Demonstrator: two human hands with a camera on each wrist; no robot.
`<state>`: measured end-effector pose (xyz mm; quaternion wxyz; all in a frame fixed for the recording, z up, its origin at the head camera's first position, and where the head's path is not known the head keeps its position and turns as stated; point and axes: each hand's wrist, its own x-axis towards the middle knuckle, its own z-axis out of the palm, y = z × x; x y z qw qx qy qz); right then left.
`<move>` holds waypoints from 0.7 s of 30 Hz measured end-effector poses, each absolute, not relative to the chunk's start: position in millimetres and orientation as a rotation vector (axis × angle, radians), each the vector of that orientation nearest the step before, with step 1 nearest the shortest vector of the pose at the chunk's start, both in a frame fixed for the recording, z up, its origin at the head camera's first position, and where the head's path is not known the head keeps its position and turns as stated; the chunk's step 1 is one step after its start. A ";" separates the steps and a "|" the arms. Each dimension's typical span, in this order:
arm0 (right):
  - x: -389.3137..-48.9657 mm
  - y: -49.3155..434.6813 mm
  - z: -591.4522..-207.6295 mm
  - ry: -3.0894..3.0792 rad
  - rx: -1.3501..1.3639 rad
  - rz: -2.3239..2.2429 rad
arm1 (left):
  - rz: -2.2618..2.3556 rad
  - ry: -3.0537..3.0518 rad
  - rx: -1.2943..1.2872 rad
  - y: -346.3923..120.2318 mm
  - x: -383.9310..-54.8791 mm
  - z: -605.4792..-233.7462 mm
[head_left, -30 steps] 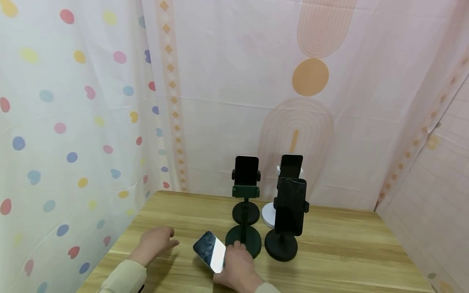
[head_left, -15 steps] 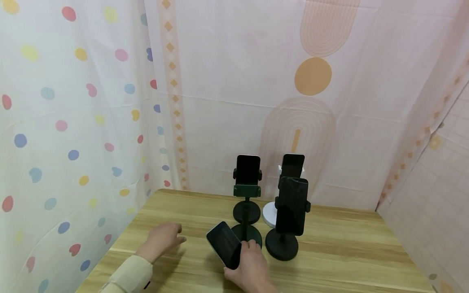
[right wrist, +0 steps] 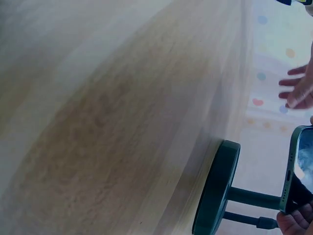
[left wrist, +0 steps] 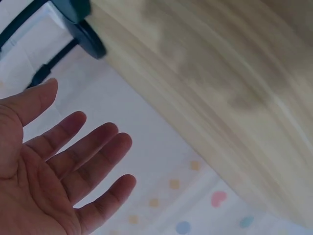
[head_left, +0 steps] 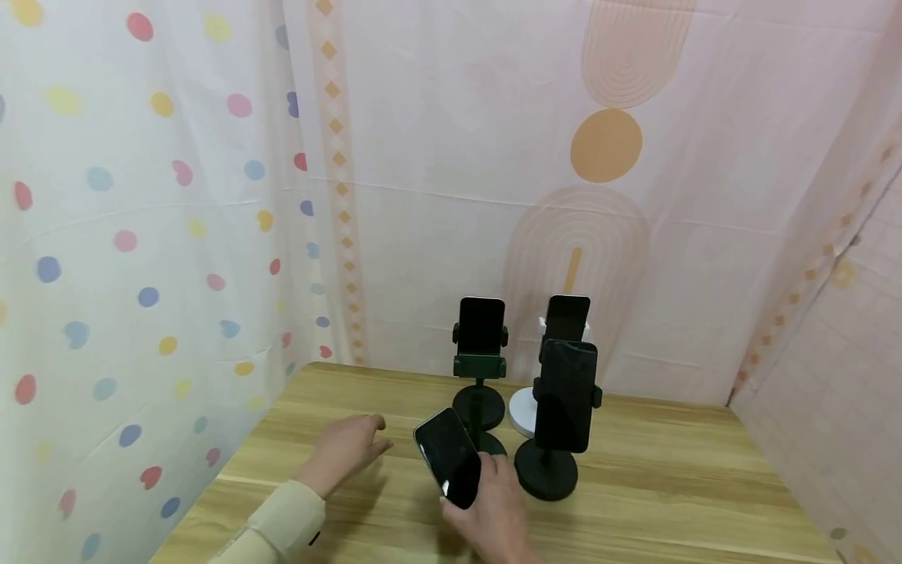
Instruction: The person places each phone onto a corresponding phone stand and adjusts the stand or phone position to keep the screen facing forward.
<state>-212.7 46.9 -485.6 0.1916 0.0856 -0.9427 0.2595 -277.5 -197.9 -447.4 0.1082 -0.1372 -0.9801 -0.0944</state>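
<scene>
My right hand (head_left: 496,509) grips a dark smartphone (head_left: 449,458) by its lower right edge, thumb below and fingers on the far side. The phone is tilted above the table, its screen facing up toward me. Just behind it stands a dark green phone stand (head_left: 480,366); the phone and hand partly hide its round base. In the right wrist view that green base (right wrist: 217,186) and its pole show beside the phone (right wrist: 304,161). My left hand (head_left: 345,450) hovers left of the phone, holding nothing; its fingers are spread and loosely bent in the left wrist view.
Behind the green stand, a black stand holds a phone (head_left: 481,325). A white stand (head_left: 523,411) holds another phone (head_left: 567,313) at the back right. In front of it a black stand (head_left: 546,474) carries a larger phone (head_left: 566,395). Patterned curtains (head_left: 437,157) border the wooden table (head_left: 669,486).
My right hand has carried the phone right and forward toward the green stand, its screen turning more upright. My left hand has followed to the right and forward.
</scene>
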 end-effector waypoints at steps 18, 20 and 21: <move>-217.6 40.4 -470.2 -2.303 0.171 0.833 | -0.324 -2.636 -0.542 -163.2 -285.0 -441.3; -220.0 38.6 -466.3 -2.301 0.149 0.864 | -0.336 -2.614 -0.552 -161.0 -286.4 -439.1; -220.9 37.8 -464.4 -2.298 0.140 0.881 | -0.343 -2.604 -0.559 -159.5 -286.8 -437.3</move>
